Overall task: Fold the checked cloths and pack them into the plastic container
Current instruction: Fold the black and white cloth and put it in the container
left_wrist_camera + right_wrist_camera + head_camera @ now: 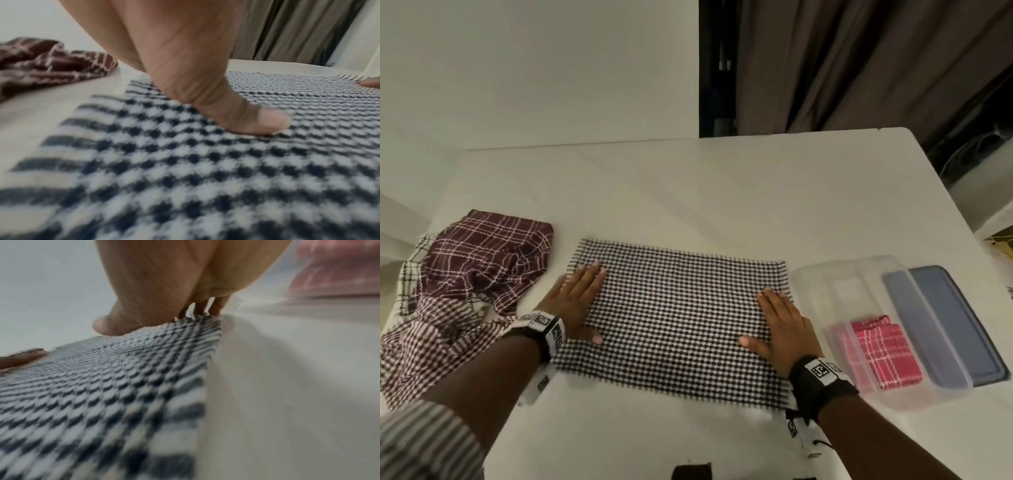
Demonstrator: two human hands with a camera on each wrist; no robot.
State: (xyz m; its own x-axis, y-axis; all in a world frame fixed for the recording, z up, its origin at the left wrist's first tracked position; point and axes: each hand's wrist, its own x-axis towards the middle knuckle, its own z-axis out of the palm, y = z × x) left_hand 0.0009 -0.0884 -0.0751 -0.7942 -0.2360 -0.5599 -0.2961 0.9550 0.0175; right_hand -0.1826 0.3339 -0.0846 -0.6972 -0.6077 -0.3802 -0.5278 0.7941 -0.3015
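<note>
A black-and-white cloth (674, 318) lies spread flat on the white bench (688, 192). The left hand (577, 301) rests palm down on the cloth's left end, fingers (589, 274) straight and together, thumb (242, 116) pressed on the weave; it grips nothing. The right hand (784, 325) lies flat on the cloth's right end in the same way, fingers (774, 298) extended toward the far edge, thumb (109, 324) splayed onto the fabric, nothing held.

Just right of the cloth stands the clear container (822, 284), its near wall touching or almost touching the cloth's fringe. A folded pink cloth (883, 353) sits inside it at the near end. A blue lid (955, 329) lies beyond the container, on the side away from the cloth, partly under its rim.

Left of the cloth is a loose heap: a maroon cloth (486, 253) on top, a brown checked cloth (424, 346) below it, both unfolded.
</note>
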